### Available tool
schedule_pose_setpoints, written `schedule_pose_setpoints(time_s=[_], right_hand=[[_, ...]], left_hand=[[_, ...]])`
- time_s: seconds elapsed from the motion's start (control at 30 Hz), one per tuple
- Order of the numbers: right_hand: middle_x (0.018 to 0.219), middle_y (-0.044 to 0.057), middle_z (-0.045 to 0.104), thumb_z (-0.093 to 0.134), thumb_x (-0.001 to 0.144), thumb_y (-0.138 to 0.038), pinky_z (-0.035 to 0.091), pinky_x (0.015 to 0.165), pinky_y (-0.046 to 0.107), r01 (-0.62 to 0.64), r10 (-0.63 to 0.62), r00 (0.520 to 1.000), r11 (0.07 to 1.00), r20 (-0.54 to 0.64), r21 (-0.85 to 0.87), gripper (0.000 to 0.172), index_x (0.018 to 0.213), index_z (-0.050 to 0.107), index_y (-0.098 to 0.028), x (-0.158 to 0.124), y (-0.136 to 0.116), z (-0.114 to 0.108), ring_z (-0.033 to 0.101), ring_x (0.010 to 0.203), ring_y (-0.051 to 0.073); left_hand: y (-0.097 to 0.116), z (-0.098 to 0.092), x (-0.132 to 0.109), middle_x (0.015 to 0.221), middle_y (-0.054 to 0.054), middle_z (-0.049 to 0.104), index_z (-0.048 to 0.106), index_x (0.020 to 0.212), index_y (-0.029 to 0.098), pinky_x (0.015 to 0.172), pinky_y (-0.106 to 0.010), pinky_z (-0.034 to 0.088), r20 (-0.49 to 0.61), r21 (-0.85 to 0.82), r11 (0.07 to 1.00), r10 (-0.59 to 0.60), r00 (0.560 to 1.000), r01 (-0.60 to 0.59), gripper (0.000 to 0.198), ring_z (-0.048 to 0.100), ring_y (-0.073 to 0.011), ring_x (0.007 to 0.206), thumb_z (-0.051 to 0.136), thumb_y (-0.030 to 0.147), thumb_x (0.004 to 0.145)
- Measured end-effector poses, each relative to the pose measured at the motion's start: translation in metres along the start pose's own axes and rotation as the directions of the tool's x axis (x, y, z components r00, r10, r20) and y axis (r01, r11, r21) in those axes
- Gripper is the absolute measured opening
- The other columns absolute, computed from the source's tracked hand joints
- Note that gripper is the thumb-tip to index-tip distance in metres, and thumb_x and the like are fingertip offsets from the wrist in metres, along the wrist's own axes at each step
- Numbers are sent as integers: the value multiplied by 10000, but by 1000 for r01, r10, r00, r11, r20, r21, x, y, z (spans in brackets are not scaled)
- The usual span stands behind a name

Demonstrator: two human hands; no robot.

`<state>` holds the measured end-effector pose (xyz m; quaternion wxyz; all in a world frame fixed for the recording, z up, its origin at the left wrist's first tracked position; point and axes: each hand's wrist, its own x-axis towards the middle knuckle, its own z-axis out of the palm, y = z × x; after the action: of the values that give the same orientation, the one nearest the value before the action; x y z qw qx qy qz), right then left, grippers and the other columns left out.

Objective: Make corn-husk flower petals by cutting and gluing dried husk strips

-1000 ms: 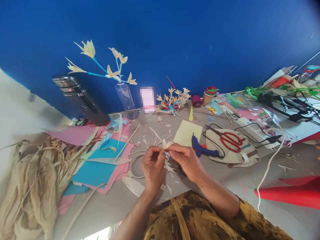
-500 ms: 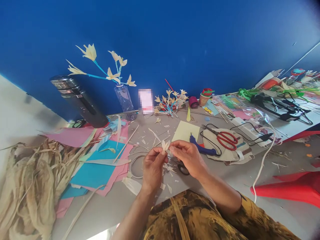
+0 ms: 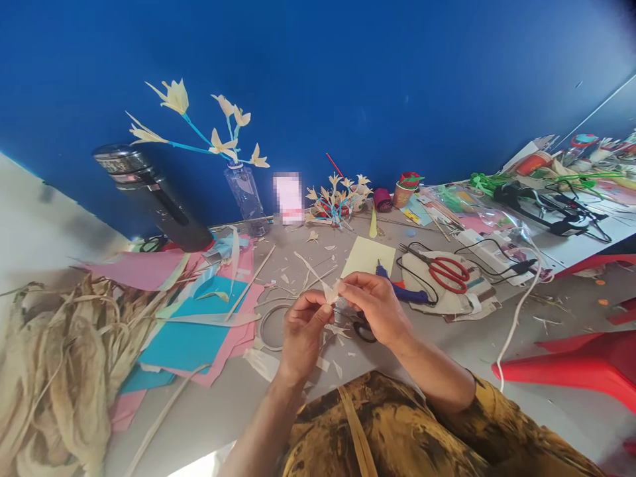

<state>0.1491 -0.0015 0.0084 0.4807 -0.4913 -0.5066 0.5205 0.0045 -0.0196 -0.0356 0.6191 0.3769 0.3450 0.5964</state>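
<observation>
A small cream flower (image 3: 330, 293) with pointed petals is held up over the table, between both hands. My left hand (image 3: 304, 326) is closed in a pinch on its base. The thumb and forefinger of my right hand (image 3: 376, 306) are pinched at the flower's right side, on a petal as far as I can see. Below the hands lie cream scraps (image 3: 338, 331) and a pair of dark-handled scissors (image 3: 365, 330), partly hidden by my right hand. A blue glue gun (image 3: 407, 293) rests to the right of my right hand.
Red-handled scissors (image 3: 450, 273) lie on a folded cloth (image 3: 472, 306) at right. A clear bottle (image 3: 243, 195) with cream flowers stands behind, beside a dark flask (image 3: 154, 199). Blue paper (image 3: 193, 341) and dried husks (image 3: 54, 371) lie left; a power strip (image 3: 489, 255) sits right.
My right fingers have shifted slightly onto the flower, whose petals now look more gathered. My left hand keeps its pinch. The whole view has shifted a little.
</observation>
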Motion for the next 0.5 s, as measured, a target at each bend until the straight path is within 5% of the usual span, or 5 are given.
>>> schedule_pose_setpoints(time_s=[0.17, 0.3, 0.5], right_hand=[[670, 1, 610, 642, 847, -487, 342, 529, 243, 87, -99, 994, 972, -44, -218, 332, 829, 733, -168, 14, 3, -28, 462, 572, 121], [724, 25, 668, 514, 927, -378, 363, 570, 253, 121, -102, 992, 614, 73, -780, 306, 832, 727, -180, 33, 8, -55, 540, 633, 151], [910, 57, 722, 584, 858, -215, 381, 670, 272, 181, 24, 979, 355, 203, -917, 169, 858, 753, -223, 49, 17, -51, 625, 842, 210]], left_hand=[[6, -6, -1, 677, 19, 602, 645, 783, 196, 676, -244, 389, -44, -70, 997, -44, 998, 40, 150, 511, -99, 630, 771, 278, 788], [20, -9, -2, 684, 13, 597, 640, 743, 194, 620, -239, 392, -109, -185, 980, -90, 990, 69, 171, 506, -98, 597, 792, 271, 746], [24, -13, -2, 688, 9, 595, 627, 701, 191, 601, -246, 414, -135, -228, 969, -126, 983, 93, 185, 509, -103, 588, 801, 253, 708]])
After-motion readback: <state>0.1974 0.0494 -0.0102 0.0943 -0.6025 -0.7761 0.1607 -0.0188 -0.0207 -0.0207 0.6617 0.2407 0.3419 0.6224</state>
